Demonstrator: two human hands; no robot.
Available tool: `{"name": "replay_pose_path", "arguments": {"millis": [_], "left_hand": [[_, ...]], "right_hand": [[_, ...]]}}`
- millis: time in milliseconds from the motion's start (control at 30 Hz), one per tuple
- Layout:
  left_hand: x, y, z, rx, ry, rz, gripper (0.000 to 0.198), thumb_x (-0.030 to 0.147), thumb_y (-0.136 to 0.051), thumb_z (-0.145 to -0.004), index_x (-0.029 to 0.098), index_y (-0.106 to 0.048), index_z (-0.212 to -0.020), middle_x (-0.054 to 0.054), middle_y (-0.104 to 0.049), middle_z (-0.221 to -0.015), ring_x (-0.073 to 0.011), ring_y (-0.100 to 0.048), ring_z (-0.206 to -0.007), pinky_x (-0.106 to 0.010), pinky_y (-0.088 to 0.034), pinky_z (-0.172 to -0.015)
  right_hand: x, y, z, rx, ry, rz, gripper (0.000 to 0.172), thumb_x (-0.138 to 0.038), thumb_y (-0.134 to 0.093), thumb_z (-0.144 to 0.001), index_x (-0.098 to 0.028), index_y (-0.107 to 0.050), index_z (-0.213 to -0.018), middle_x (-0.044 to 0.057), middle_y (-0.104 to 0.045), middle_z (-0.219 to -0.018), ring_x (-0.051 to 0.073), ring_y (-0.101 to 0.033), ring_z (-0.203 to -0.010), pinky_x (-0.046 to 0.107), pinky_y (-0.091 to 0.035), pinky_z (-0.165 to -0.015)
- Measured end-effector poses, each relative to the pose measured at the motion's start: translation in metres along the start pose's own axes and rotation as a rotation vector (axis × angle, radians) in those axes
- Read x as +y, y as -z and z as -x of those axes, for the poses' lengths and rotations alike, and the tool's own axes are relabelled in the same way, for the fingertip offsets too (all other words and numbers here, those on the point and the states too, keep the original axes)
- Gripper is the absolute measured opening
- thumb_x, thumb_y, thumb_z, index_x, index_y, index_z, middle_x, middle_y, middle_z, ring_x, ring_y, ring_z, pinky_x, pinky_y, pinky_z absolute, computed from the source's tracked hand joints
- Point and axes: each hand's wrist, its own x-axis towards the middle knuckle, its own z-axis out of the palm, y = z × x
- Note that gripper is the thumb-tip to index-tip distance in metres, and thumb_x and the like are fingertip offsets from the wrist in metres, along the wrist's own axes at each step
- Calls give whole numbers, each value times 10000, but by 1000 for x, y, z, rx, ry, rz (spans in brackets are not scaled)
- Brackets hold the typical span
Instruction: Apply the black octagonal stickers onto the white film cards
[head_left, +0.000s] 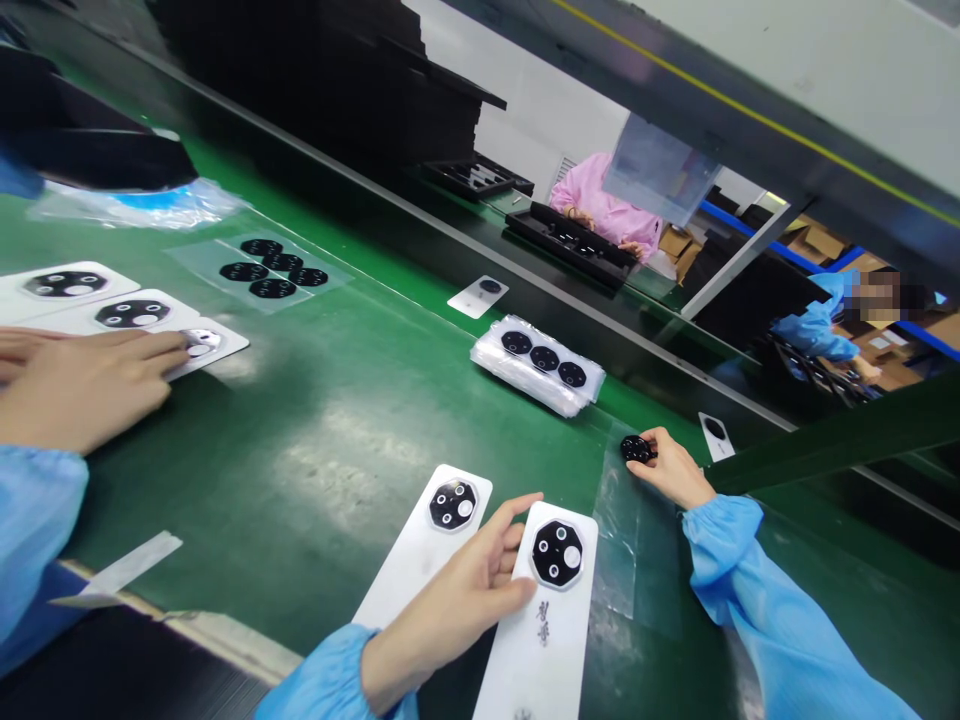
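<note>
The left hand [457,590] lies loosely open across two white covers on the green tabletop [315,440]. Its fingers rest on the edge of the left cover [409,575], and its thumb reaches onto the right cover [547,630], just beside that cover's black camera plate. The two covers lie side by side, close to the near edge.

The right hand [670,467] is further out to the right. It pinches a small black ring [636,449] between thumb and fingertips, just over the far end of a clear film [622,540] that lies flat beside the right cover.

At the left, a co-worker's hand [82,385] presses on a row of white covers [127,312]. Beyond them lies a clear sheet with five black rings [274,265]. A plastic bag of black rings [538,365] sits mid-table, with a small white card [478,297] behind it. Across the line, a person in pink [600,205] works at a black tray [570,242].
</note>
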Motion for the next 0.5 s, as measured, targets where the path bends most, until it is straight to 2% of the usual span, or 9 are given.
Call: {"name": "replay_pose_path", "arguments": {"millis": [500], "left_hand": [[2, 0, 0, 5, 8, 30, 697, 158, -628, -684, 232, -302, -1296, -99, -566, -1175, -235, -607, -975, -362, -456, -792]], "right_hand": [[5, 3, 0, 13, 13, -150, 305, -279, -631, -695, -215, -450, -932, 51, -640, -883, 204, -666, -700, 368, -519, -725]]}}
